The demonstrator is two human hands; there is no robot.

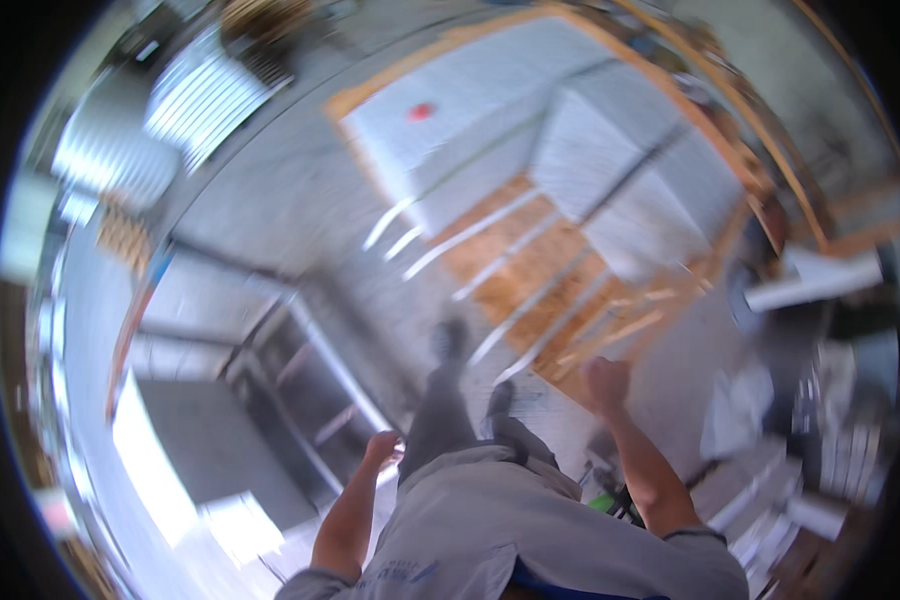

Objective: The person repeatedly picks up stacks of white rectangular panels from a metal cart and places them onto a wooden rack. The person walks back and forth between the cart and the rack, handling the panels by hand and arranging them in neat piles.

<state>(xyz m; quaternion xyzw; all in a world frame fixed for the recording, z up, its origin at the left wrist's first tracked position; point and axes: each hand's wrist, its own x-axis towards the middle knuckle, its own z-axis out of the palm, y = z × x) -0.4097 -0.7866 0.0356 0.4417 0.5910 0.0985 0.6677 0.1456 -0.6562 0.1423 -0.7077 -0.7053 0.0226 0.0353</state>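
Blurred view, left hand [381, 446] empty and loose, right hand [606, 383] clenched, grey trousers [440, 415]

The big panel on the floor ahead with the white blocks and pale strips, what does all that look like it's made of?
The panel looks like wood sheet: mottled orange-brown, matt, though motion blur leaves it open. The white blocks on it look like rigid foam or similar board: plain white, matt. The pale strips could be metal or painted battens; too blurred to tell. The floor looks like grey concrete.

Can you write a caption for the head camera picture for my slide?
Blurred view down a person in a grey shirt walking on a concrete floor, empty left hand and right hand swinging, toward white panels on wooden framing.
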